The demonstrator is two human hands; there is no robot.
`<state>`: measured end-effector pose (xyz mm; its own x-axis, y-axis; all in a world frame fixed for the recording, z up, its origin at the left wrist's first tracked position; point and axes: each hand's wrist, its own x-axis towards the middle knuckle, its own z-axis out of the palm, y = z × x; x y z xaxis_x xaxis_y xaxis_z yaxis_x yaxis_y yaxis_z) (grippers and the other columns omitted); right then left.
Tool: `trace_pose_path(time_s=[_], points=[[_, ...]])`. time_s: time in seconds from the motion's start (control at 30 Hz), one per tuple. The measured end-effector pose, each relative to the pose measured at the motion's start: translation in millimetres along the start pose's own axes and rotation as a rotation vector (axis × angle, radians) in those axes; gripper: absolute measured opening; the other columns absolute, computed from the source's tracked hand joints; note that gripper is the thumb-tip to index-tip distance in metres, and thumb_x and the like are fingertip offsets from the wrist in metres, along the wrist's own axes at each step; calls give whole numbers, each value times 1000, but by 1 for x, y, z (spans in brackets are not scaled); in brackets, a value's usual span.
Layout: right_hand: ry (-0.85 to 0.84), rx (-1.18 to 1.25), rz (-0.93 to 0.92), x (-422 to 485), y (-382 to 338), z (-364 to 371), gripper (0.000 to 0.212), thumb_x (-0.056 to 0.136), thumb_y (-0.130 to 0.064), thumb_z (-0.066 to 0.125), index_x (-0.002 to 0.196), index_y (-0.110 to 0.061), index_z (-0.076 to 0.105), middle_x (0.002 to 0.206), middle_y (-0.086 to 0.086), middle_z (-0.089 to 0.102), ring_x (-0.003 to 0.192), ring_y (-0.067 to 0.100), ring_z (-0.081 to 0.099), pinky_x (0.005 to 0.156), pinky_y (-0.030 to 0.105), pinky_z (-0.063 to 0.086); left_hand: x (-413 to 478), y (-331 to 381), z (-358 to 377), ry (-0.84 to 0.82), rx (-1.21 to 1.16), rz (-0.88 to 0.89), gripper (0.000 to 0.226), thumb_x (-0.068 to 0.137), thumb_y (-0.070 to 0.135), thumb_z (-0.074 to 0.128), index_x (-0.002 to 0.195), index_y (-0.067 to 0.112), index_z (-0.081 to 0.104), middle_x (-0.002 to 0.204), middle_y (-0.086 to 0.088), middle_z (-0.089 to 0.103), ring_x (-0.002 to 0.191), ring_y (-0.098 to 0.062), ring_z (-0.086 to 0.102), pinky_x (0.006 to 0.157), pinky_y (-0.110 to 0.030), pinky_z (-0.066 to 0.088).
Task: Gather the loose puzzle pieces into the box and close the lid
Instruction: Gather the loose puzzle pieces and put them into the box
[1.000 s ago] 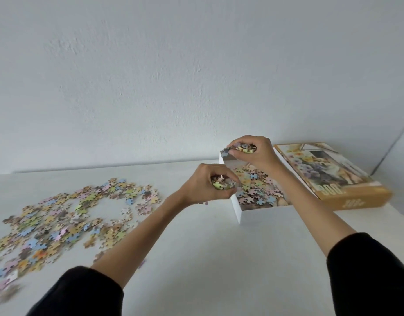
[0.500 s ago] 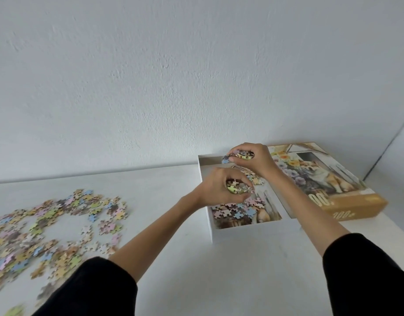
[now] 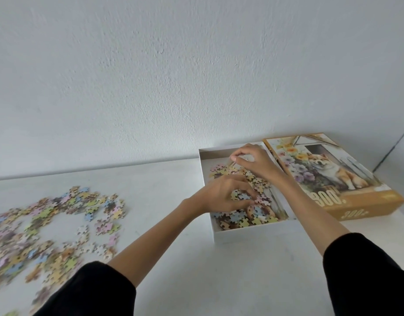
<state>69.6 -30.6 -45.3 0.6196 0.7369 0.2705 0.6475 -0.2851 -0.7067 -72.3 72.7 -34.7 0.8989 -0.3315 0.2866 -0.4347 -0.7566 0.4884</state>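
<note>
A bare white wall rises behind a pale worktop (image 3: 219, 281). Over the open box (image 3: 253, 232) both hands hover, and the pieces already dropped lie heaped on its floor directly beneath them. The left hand (image 3: 221, 195) has its grip loosely curled, fingers spread and part open above the near half of the box, with a few pieces at or just under the fingertips; whether any are in fact pinched cannot be told. The right hand (image 3: 253, 161), beyond the left toward the wall, pinches thumb to forefinger with the other fingers relaxed; if it holds anything it is too small to make out. Just to the right of the right hand lies the lid (image 3: 333, 176), picture side up, touching or nearly touching the box. Well off to the left of the left hand, the loose pieces (image 3: 48, 224) are spread across the worktop in a wide scatter, and by the look of it most of the puzzle is there. The step in hand seems to be letting a handful fall into the box. The next move calls for both hands to reach back left, scoop another batch and carry it over; the lid waits until the worktop is bare of pieces.
</note>
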Motion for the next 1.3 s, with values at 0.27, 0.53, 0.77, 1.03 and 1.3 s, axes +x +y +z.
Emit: trace_pose_path(time_s=[0.27,0.53,0.77,1.03,1.3], points=[[30,-137,6,-2,-27,6,47,83,-49,26,95,-29,66,102,-4,54,106,17,42,82,31,25,-33,7,-25,69,-39,26,17,86,21,64,95,9,71,91,-3,70,78,-9,62,73,-23,50],[-10,-83,-113,3,-90,47,37,82,-41,36,101,-26,65,102,-9,58,104,12,42,84,29,31,-98,8,-66,181,-66,-44,14,85,18,64,96,12,71,92,-2,70,81,-9,64,78,-33,52],[-82,24,-213,8,-153,121,16,93,-27,50,101,-30,64,107,-7,63,108,15,47,91,26,36,-191,-2,-104,210,-25,-156,13,86,20,62,96,16,70,90,2,69,82,-5,63,79,-34,51],[-188,81,-219,-4,-219,218,17,88,-36,56,105,-39,59,107,-7,58,107,10,46,97,37,39,-324,-37,-144,245,84,-293,28,87,35,54,99,15,69,98,2,67,87,-7,63,81,-26,52],[-240,-203,-182,-23,-234,308,80,63,-81,30,130,-41,44,145,-5,28,138,18,16,113,49,6,-429,-93,-143,243,255,-522,60,80,70,39,121,29,53,131,0,45,122,-12,41,103,-38,37]])
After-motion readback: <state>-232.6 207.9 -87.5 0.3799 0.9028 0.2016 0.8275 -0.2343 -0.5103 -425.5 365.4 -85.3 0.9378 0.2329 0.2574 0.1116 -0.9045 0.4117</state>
